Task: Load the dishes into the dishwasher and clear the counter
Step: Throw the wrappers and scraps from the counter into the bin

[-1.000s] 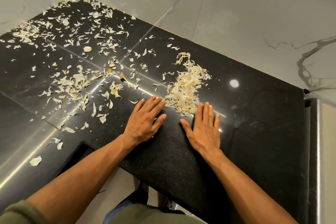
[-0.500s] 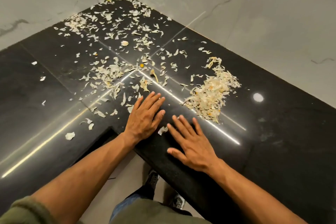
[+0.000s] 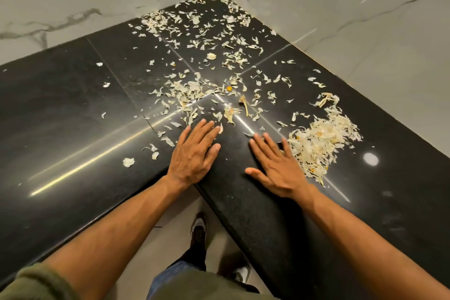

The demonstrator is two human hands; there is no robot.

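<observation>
The black counter (image 3: 60, 109) is strewn with pale peels (image 3: 194, 90) toward its corner. The left hand (image 3: 193, 153) is laid flat, fingers together, nothing gripped. The right hand (image 3: 275, 165) is spread flat, empty, touching a heap (image 3: 321, 139) at its right.

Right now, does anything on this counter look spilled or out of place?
Yes. Pale peel scraps are strewn over the black counter into the wall corner, with a gathered pile beside the right hand. The left hand lies flat nearby.
</observation>
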